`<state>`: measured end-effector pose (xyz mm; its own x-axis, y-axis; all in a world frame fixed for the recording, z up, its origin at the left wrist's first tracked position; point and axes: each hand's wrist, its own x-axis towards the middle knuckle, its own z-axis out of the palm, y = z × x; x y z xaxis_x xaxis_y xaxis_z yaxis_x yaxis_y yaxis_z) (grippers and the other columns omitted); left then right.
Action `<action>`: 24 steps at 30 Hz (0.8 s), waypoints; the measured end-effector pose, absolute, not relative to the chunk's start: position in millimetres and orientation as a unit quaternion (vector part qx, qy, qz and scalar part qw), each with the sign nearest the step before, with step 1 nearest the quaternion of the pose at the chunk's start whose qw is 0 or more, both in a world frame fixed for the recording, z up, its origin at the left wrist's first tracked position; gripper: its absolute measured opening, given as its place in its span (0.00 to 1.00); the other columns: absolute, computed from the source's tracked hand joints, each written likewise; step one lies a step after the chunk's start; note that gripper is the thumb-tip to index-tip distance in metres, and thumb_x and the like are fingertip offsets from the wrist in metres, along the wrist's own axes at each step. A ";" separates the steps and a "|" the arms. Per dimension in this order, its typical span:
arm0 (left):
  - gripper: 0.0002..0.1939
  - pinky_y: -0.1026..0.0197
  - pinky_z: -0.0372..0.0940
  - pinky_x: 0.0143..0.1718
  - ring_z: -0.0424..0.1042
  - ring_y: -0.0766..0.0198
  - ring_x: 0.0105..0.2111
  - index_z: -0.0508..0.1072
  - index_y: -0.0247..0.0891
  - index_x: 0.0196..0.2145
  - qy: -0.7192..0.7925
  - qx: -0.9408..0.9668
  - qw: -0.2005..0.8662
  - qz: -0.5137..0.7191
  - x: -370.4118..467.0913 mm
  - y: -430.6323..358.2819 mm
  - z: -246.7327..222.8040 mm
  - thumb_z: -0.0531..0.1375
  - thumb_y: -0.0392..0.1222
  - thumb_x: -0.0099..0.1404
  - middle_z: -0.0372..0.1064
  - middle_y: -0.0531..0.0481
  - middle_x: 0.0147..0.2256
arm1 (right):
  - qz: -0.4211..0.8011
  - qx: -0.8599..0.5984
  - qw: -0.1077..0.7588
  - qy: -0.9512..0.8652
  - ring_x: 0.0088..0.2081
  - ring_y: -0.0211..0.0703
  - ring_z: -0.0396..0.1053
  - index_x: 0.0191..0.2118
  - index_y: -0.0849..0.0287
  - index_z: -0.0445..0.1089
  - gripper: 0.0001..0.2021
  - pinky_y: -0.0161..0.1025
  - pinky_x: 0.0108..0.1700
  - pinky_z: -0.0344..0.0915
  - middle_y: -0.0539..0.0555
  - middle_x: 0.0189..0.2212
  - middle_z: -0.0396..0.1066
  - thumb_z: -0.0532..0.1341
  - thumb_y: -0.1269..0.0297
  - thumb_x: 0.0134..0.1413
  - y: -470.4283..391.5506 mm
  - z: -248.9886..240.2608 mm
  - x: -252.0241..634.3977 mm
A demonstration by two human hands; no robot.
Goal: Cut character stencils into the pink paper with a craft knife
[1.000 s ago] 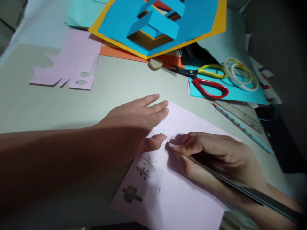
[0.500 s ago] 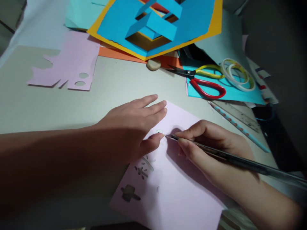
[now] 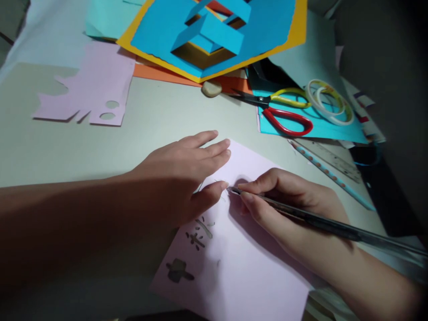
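On the table lies a pale pink sheet of paper (image 3: 257, 267) with character-shaped openings cut through its left part. My left hand (image 3: 183, 165) rests flat across the upper left of this sheet, fingers spread, thumb beside the cutting spot. A slim craft knife (image 3: 301, 214) with a dark handle and silvery tip is pinched in my right hand (image 3: 284, 196). Its tip meets the paper just by my left thumb. Faint lines show on the paper there, partly covered by the thumb.
Beyond my hands stand a blue and yellow pop-up card (image 3: 214, 40), a pebble-like piece (image 3: 211, 88) and scissors (image 3: 277, 107). Tape rolls (image 3: 329, 102), a blue pencil (image 3: 334, 174) and a clear ruler (image 3: 334, 158) lie to the right. A cut pink scrap (image 3: 96, 84) is at left.
The whole view has shifted slightly. Both hands stay at nearly the same spot on the sheet, and the knife tip remains by my left thumb with only a small movement.
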<state>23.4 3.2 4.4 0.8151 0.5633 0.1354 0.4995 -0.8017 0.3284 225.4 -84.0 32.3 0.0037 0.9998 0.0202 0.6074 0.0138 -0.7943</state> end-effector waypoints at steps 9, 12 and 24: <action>0.27 0.47 0.67 0.62 0.54 0.51 0.70 0.66 0.37 0.64 0.283 0.943 0.137 0.110 24.6 4.7 3.4 0.48 0.49 0.72 0.60 0.50 0.67 | 0.277 -0.613 0.302 -0.675 0.32 0.43 0.82 0.33 0.55 0.76 0.05 0.28 0.21 0.67 0.53 0.34 0.85 0.64 0.71 0.56 -90.0 31.4 227.7; 0.27 0.46 0.68 0.61 0.54 0.49 0.69 0.66 0.37 0.64 0.281 0.943 0.142 0.109 23.8 5.6 2.7 0.50 0.50 0.72 0.62 0.49 0.66 | 0.274 -0.605 0.292 -0.688 0.32 0.45 0.82 0.33 0.56 0.75 0.05 0.29 0.21 0.67 0.55 0.34 0.84 0.62 0.71 0.57 -92.0 33.8 227.5; 0.26 0.49 0.69 0.60 0.57 0.50 0.68 0.68 0.36 0.62 0.263 0.944 0.122 0.157 19.7 7.5 -6.1 0.51 0.50 0.72 0.63 0.49 0.65 | 0.243 -0.595 0.294 -0.707 0.29 0.42 0.82 0.34 0.53 0.77 0.04 0.32 0.22 0.70 0.50 0.33 0.85 0.64 0.65 0.58 -92.6 29.3 230.2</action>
<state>19.7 7.5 -6.1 0.8122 0.5349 0.2331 0.4579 -0.8319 0.3136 230.2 -92.6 29.3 -0.1189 0.9849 0.1258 0.6990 0.1730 -0.6939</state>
